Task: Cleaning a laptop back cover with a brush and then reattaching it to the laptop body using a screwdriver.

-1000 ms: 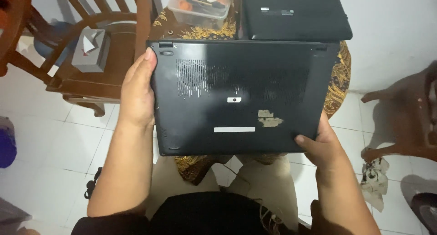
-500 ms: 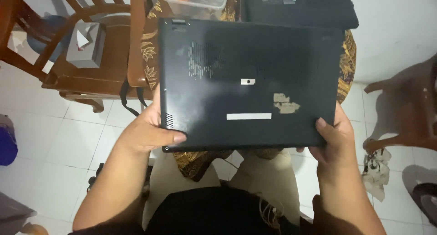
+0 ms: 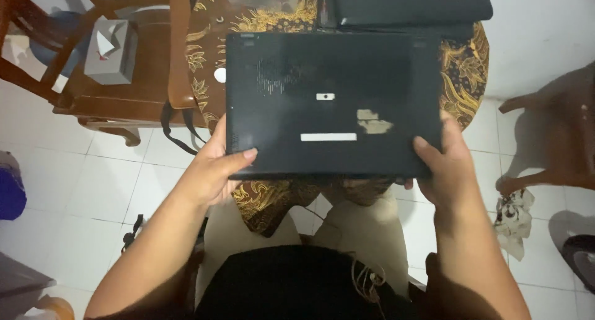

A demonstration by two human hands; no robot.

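Over the near edge of the tabletop [image 3: 465, 78], which wears a brown and gold patterned cloth, a black laptop [image 3: 334, 103] lies bottom side up, its near edge jutting past the rim toward the person's lap. The left hand [image 3: 214, 168] is closed on the near left corner, thumb on top; the right hand [image 3: 446, 165] grips the near right corner the same way. With only 2 corner grips and part of the machine off the tabletop, it could tip or slide toward the lap if either hold loosens, in my judgement. On the underside sit 3 marks: a small white square sticker [image 3: 325, 97] near the middle, a long white rectangular label [image 3: 328, 137] below it, and a torn beige label remnant [image 3: 374, 121] to the right. A grey tissue box [image 3: 110, 50] rests on the wooden chair [image 3: 124, 97] at left.
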